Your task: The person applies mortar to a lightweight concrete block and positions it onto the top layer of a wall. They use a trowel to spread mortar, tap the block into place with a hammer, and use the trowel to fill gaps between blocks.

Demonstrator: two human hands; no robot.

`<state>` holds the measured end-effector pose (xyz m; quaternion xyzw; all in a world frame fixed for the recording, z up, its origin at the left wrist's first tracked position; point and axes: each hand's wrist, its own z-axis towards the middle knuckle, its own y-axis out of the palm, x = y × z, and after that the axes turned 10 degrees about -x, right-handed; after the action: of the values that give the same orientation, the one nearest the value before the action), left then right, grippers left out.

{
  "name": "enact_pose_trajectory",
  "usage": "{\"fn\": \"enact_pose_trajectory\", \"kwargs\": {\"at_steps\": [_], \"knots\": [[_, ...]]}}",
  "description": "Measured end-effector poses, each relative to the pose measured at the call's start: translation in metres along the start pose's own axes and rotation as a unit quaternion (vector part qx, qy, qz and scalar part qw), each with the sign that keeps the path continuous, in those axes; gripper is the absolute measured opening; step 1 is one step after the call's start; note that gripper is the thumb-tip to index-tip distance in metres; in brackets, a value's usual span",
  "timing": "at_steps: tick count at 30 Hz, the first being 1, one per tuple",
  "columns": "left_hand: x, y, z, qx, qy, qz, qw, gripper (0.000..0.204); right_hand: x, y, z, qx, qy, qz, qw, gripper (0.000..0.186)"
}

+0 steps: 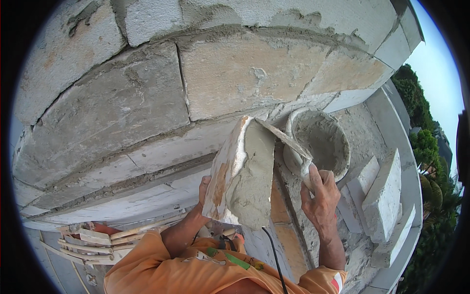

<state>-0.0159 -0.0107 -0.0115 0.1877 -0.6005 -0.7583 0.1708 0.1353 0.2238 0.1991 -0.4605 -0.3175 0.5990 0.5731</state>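
1. Left of the bucket (pixel 346 149), your left hand (pixel 202 196) holds a mortar-coated block (pixel 254 181).
2. Your right hand (pixel 321 192), apart, grips a trowel (pixel 286 138) beside the bucket, blade at the block's edge.
3. Pale blocks (pixel 383 198) lie right of the bucket.

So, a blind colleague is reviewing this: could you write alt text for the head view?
A person's left hand holds a pale block with grey mortar spread over one face, while the right hand holds a trowel at the block's far end. Behind are a mortar-smeared bucket and a block wall; loose blocks lie at right.
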Motion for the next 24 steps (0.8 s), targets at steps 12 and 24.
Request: {"fn": "enact_pose_trajectory", "kwargs": {"at_steps": [12,24], "knots": [[0.002,0.006,0.009,0.011,0.034,0.022,0.999,0.077,-0.026,-0.008,-0.028,0.033,0.001,-0.044,0.998,0.055],[-0.001,0.026,0.015,-0.019,0.047,0.064,0.997,0.089,-0.027,-0.086,-0.02,-0.103,-0.04,-0.187,0.976,0.063]]}}
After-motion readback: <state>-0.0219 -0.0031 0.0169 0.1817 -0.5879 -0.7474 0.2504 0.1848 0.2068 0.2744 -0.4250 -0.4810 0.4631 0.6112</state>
